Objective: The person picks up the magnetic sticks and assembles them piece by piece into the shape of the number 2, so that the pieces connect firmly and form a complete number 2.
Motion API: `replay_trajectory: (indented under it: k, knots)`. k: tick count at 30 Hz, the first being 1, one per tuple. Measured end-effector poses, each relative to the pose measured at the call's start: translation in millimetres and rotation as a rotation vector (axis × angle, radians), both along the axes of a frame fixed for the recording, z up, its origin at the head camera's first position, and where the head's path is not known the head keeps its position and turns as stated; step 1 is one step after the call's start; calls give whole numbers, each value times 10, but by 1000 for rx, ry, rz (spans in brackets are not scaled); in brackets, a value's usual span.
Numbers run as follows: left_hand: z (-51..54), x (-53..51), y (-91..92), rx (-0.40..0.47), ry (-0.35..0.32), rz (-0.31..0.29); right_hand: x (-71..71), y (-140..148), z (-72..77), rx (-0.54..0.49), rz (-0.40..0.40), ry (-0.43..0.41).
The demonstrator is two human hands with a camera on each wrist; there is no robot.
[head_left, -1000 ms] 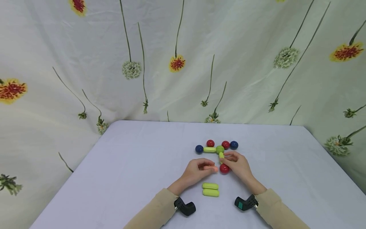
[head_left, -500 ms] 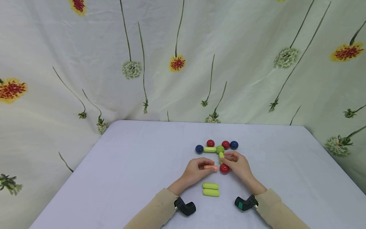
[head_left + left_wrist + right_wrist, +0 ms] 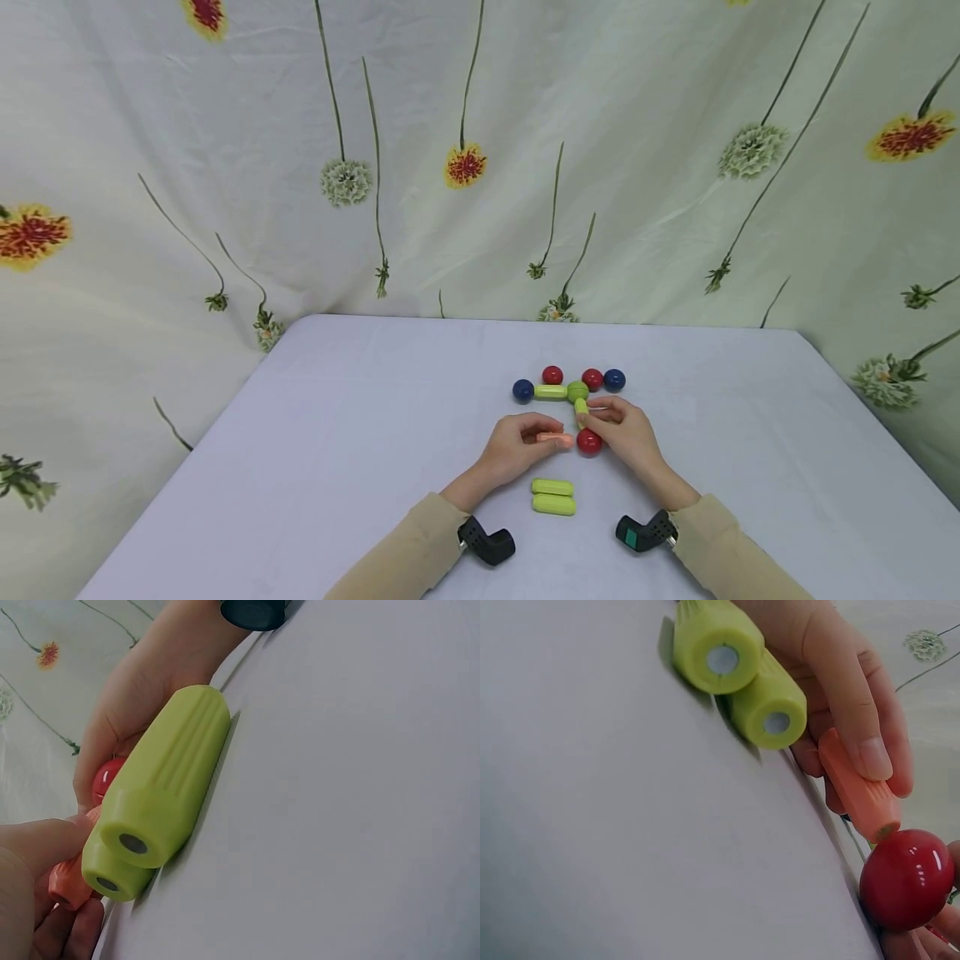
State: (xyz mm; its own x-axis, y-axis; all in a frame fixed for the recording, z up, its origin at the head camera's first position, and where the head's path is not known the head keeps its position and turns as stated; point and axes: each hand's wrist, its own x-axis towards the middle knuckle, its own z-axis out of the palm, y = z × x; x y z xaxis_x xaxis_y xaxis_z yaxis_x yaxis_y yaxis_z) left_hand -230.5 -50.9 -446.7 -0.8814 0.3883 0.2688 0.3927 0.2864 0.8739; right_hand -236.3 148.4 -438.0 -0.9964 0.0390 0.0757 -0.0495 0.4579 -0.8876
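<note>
My left hand [image 3: 510, 450] pinches an orange magnetic rod [image 3: 553, 437] between thumb and fingers. In the right wrist view, the tip of this orange rod [image 3: 862, 791] meets or nearly meets a shiny red ball [image 3: 906, 881]. My right hand [image 3: 626, 433] holds a yellow-green rod [image 3: 581, 407], partly covered by its fingers. That rod runs from a green ball [image 3: 577, 392] toward the large red ball [image 3: 589, 442]. A second yellow-green rod [image 3: 551, 392] joins the green ball to a dark blue ball [image 3: 523, 391].
Two loose yellow-green rods, a rear one [image 3: 552, 487] and a front one [image 3: 553, 504], lie side by side between the forearms. Behind the joined pieces sit a red ball [image 3: 552, 375], another red ball [image 3: 592, 379] and a blue ball [image 3: 615, 380]. Flowered cloth [image 3: 420, 233] hangs behind the white table [image 3: 360, 400].
</note>
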Motion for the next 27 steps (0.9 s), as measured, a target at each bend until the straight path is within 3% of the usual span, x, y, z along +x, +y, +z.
replay_trajectory:
  k: [15,27]
  knots:
    - [-28,-6,23,-10,15,-1,-2,3,-14,3,0,2]
    - [-45,-12,18,-17,74,6,-10,11,-16,1,5,11]
